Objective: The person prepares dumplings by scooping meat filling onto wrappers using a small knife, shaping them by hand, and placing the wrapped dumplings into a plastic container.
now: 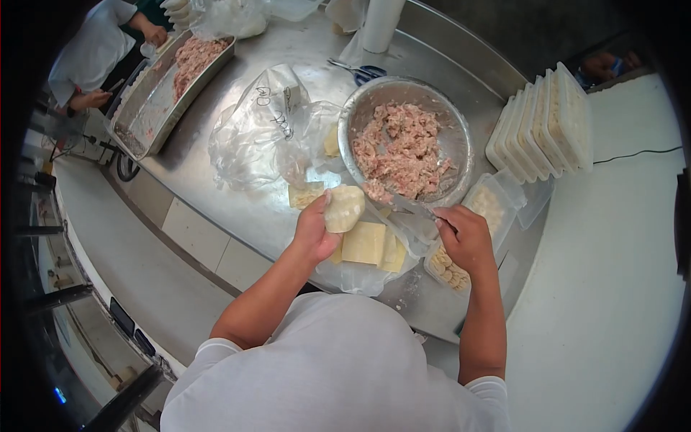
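Observation:
My left hand is closed on a pale yellow dumpling wrapper, held up over a stack of square wrappers on clear plastic. In my right hand is a flat metal spatula, its blade pointing left toward the wrapper. A lump of minced meat sits at the blade's tip, by the rim of a steel bowl. More minced meat fills much of that bowl. Below my right hand, a clear plastic tub holds rows of finished dumplings.
A crumpled plastic bag and scissors lie on the steel table. Stacked filled tubs stand at right. Back left are a meat tray and a co-worker's hands. A white roll stands behind the bowl.

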`<state>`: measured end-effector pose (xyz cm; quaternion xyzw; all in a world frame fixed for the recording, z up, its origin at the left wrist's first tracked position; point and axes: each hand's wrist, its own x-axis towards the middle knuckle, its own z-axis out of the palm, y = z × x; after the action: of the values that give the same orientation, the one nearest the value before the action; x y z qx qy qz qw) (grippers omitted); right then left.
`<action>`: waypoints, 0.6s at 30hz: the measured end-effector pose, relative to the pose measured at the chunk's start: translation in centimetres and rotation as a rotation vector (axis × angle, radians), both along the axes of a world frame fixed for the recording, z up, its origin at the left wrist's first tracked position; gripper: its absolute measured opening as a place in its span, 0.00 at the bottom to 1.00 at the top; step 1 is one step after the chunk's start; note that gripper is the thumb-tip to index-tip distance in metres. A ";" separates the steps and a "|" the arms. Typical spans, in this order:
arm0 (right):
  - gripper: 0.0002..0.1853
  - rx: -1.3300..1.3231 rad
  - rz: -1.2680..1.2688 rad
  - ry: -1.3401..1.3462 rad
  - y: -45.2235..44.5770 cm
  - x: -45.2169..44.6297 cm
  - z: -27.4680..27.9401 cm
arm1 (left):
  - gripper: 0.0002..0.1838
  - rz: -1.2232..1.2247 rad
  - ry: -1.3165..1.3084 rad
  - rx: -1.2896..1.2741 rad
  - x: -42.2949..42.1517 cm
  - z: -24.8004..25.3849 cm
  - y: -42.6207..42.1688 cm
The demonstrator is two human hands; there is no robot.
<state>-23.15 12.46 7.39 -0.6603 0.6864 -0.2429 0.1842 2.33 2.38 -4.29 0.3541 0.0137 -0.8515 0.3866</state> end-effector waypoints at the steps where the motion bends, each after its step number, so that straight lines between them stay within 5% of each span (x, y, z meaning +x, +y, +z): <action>1: 0.14 0.003 0.002 0.000 0.5 0.2 0.2 | 0.21 0.002 0.000 0.003 -0.2 0.4 0.1; 6: 0.15 -0.113 -0.051 -0.077 2.5 3.9 -1.2 | 0.23 -0.142 0.275 -0.066 -0.6 3.7 0.6; 18: 0.14 -0.179 -0.126 -0.022 4.1 5.8 -2.6 | 0.21 -0.090 0.021 -0.195 -2.1 5.3 0.9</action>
<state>-17.35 16.53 4.78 -0.6271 0.7000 -0.3213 0.1164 0.20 3.32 1.02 0.3058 -0.0811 -0.8690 0.3805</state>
